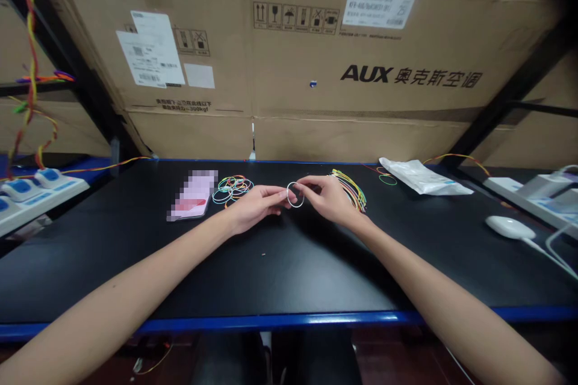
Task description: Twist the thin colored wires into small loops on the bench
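A thin white elastic loop hangs between my two hands above the black table. My left hand and my right hand both pinch its upper edge with their fingertips. Just beyond my left hand lies a tangle of multicoloured elastic loops. Under the heel of my right hand, a bunch of yellow, green and orange loops is partly hidden.
A phone with a pixelated screen lies left of the tangle. A white plastic bag, a green loop, a white mouse and power strips sit on or beside the table. Large cardboard boxes stand behind it.
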Demonstrator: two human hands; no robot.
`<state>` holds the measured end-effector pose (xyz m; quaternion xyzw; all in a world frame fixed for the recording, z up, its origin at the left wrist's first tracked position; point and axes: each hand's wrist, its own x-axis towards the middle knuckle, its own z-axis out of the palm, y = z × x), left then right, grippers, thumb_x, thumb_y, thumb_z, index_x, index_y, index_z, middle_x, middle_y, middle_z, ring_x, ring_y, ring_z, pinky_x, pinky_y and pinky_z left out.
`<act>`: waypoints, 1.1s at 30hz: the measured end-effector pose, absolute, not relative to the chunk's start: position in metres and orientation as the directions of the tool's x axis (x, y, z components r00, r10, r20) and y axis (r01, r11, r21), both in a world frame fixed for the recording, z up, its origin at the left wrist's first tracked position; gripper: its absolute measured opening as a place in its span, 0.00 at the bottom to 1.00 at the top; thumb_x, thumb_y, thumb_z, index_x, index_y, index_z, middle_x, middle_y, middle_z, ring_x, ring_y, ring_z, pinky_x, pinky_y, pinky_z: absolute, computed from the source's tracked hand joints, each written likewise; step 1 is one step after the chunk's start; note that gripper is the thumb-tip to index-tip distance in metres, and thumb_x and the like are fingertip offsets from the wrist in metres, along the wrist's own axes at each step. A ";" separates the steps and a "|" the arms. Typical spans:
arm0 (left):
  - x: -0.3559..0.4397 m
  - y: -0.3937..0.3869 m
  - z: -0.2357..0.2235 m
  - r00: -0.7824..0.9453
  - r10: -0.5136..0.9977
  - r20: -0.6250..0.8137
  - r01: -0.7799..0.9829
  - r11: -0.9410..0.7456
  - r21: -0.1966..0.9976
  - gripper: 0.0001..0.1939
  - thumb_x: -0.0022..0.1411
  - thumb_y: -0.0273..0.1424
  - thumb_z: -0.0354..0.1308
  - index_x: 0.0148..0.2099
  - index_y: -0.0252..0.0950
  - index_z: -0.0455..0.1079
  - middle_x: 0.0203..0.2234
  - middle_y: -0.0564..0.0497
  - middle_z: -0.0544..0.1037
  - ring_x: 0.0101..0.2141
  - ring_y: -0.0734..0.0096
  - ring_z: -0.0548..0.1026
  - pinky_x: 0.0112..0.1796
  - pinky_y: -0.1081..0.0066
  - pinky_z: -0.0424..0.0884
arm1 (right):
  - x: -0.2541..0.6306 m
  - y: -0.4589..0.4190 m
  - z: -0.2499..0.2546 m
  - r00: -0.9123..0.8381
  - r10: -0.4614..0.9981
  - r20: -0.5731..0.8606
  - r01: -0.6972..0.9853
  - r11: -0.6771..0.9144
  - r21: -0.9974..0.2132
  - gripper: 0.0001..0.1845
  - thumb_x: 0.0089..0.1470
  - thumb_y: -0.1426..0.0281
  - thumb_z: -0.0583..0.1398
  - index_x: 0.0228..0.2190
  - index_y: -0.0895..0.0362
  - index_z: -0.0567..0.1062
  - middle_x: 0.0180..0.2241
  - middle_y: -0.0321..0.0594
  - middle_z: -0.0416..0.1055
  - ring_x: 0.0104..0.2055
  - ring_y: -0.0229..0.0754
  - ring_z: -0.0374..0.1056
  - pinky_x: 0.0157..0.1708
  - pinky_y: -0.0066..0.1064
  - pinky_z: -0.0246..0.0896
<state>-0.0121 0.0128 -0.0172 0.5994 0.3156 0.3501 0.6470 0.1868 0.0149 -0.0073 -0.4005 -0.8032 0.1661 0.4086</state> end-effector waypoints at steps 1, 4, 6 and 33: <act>-0.012 0.014 -0.018 0.534 0.845 0.026 -0.064 0.010 0.998 0.11 0.57 0.37 0.61 0.37 0.35 0.76 0.38 0.47 0.77 0.38 0.72 0.71 0.37 0.71 0.63 | 0.187 0.015 -0.007 -0.341 0.782 0.522 0.505 0.621 -0.600 0.11 0.57 0.68 0.56 0.30 0.57 0.78 0.28 0.36 0.77 0.28 0.38 0.69 0.29 0.28 0.59; -0.012 0.016 -0.022 0.486 0.872 0.060 -0.054 -0.038 0.998 0.11 0.56 0.37 0.62 0.37 0.35 0.77 0.39 0.46 0.78 0.41 0.68 0.71 0.43 0.67 0.63 | 0.186 0.014 -0.006 -0.324 0.793 0.515 0.491 0.607 -0.625 0.11 0.57 0.68 0.56 0.30 0.57 0.78 0.28 0.37 0.77 0.29 0.39 0.69 0.29 0.29 0.60; -0.012 0.018 -0.023 0.460 0.886 0.060 -0.068 -0.032 0.997 0.10 0.54 0.36 0.64 0.36 0.35 0.77 0.38 0.46 0.78 0.41 0.68 0.72 0.46 0.65 0.63 | 0.186 0.012 -0.004 -0.310 0.801 0.513 0.476 0.597 -0.645 0.11 0.56 0.68 0.57 0.30 0.57 0.78 0.28 0.38 0.77 0.29 0.40 0.69 0.30 0.29 0.60; -0.011 0.014 -0.014 0.525 0.851 -0.014 -0.257 0.174 0.950 0.11 0.55 0.36 0.64 0.36 0.34 0.76 0.29 0.51 0.73 0.30 0.75 0.70 0.35 0.70 0.63 | 0.195 0.015 0.009 -0.437 0.895 0.089 -0.263 -0.033 -0.964 0.22 0.57 0.53 0.56 0.36 0.59 0.78 0.30 0.42 0.74 0.31 0.37 0.70 0.33 0.29 0.67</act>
